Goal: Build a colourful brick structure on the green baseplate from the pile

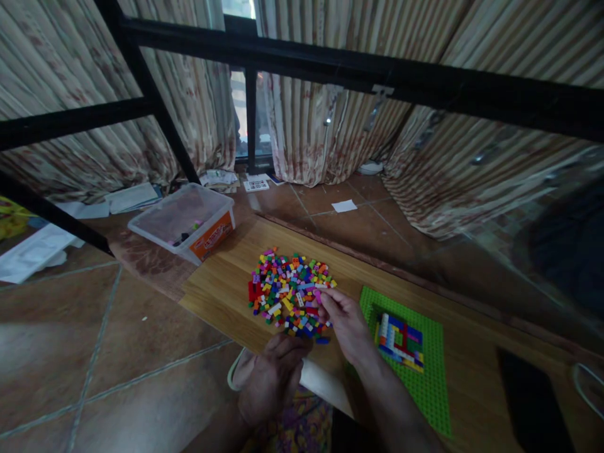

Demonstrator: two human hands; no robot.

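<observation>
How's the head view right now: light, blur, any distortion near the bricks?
Head view: dim overall, daylight only through the curtain gap; wide-angle bending curves the black metal bars; the pile of small multicoloured plastic bricks and green studded baseplate read fairly sharp; right hand slightly soft; far right edge dark and smeared.

— What colours are the little bricks (290,292)?
— Red, yellow, blue, pink, orange, white and green, all mixed up.
— And the flat plate (427,384)?
— Bright green, with blue, red, yellow and white bricks (400,340) on it.
— The box (182,221)?
— See-through, with an orange label.
— The curtains (325,126)?
— Stripy cream and brown.
</observation>
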